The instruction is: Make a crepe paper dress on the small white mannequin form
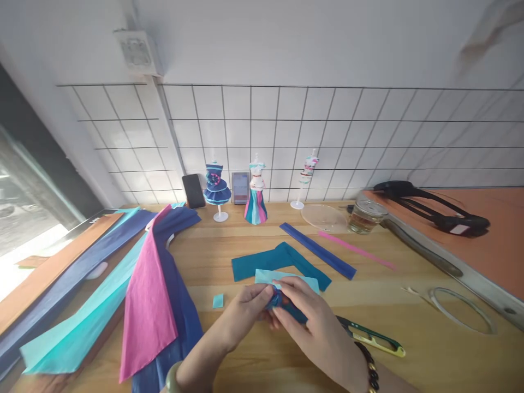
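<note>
My left hand (242, 312) and my right hand (315, 322) meet low in the middle of the view. Both pinch a small bunched piece of blue crepe paper (277, 296) between their fingertips. Part of it is hidden by the fingers. Just beyond them lie a light-turquoise strip (303, 280) and a folded teal strip (256, 263). A small turquoise square (218, 301) is left of my left hand. Scissors with dark green and yellow handles (374, 337) rest partly behind my right hand.
Long pink (149, 305), blue and turquoise strips cover the table's left side. Little dress stands (217, 188), two phones (193, 191) and a lidded glass jar (365, 217) stand near the grid wall. A wire coil (462, 308) and black headgear (434, 207) are at right.
</note>
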`<state>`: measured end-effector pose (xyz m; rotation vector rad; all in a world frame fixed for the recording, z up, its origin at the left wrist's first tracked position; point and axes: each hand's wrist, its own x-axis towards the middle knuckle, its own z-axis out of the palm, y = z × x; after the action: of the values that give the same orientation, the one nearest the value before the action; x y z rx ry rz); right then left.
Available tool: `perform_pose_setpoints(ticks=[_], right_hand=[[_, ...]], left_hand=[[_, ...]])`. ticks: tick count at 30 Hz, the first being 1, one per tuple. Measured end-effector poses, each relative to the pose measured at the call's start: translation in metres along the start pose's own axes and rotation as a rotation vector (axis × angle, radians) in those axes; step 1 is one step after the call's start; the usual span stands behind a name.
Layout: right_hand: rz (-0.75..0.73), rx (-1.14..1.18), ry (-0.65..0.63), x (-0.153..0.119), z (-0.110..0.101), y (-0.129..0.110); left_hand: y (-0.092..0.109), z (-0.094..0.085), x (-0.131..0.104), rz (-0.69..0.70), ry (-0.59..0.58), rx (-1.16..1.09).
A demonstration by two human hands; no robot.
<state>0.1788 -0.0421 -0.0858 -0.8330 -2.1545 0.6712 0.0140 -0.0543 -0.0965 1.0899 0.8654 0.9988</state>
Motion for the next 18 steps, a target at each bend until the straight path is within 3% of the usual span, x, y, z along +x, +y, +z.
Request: perform_pose_setpoints(ticks=[3, 6, 11, 14, 18], right_hand=[[-0.072, -0.183, 0.058, -0.007, 0.003, 0.011], [-0.080, -0.164, 0.059, -0.012, -0.002, 0.021], [0.175, 0.071, 0.016, -0.017, -0.020, 0.027], [0.346, 0.140, 0.072, -0.019, -0.026, 0.031], [0.497, 0.211, 0.098, -0.019, -0.024, 0.035]], left_hand=[[-0.005, 0.007, -0.001, 0.001, -0.063, -0.010], [-0.004, 0.012, -0.006, -0.006, -0.146, 0.031], [0.001, 0.014, -0.013, -0.019, -0.225, 0.112], [-0.002, 0.011, -0.010, 0.000, -0.168, 0.127], [-0.007, 0.007, -0.004, 0.077, 0.012, 0.148]])
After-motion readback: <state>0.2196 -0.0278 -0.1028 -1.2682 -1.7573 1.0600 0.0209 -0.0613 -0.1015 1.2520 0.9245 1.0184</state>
